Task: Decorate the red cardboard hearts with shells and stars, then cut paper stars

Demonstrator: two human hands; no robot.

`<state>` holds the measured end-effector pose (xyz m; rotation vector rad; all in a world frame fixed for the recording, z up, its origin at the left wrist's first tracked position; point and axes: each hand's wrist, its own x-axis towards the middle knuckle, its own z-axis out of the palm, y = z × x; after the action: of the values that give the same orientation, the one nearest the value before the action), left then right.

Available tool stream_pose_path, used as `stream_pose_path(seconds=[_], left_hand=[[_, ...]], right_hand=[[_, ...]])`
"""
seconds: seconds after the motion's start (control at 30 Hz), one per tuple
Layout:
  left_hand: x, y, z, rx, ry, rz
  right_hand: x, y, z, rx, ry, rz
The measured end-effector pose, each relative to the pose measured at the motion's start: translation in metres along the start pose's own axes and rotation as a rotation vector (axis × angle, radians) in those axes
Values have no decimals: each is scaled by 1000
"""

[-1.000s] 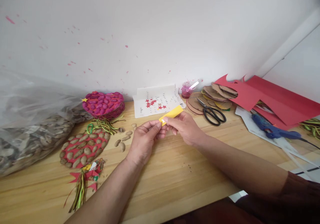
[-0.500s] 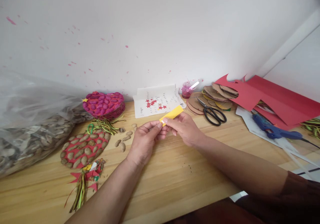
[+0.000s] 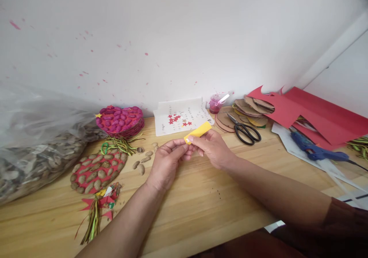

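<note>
A narrow strip of yellow paper [image 3: 201,130] is held above the middle of the wooden table, slanting up to the right. My right hand [image 3: 214,147] pinches it, thumb on top near its lower end. My left hand [image 3: 170,156] has its thumb and fingers closed at that same lower end; a small white spot shows there. Beyond the strip lies a white sheet with writing [image 3: 163,125], bearing small red paper stars [image 3: 173,119]. Several loose peanuts [image 3: 146,159] lie left of my left hand.
At left are a clear bag of peanuts [image 3: 48,162], a peanut-covered red disc [image 3: 99,171], a stack of pink-painted ones [image 3: 120,120] and a tassel [image 3: 93,221]. To the right are black scissors [image 3: 244,131], cardboard discs [image 3: 250,110], red paper [image 3: 324,112], a blue glue gun [image 3: 316,150] and a pink paint cup [image 3: 215,104].
Hardly anything differs. The left thumb has shifted slightly at the strip's lower end, and the view has moved a touch. Both hands stay on the paper.
</note>
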<state>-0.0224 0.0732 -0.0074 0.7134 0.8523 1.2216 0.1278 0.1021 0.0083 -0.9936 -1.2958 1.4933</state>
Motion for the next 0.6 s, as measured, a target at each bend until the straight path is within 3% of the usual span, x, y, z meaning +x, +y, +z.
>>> stream_pose_path(seconds=[0.6], left_hand=[[-1,0,0,64,11,9]], right_hand=[[1,5,0,16,17,-6]])
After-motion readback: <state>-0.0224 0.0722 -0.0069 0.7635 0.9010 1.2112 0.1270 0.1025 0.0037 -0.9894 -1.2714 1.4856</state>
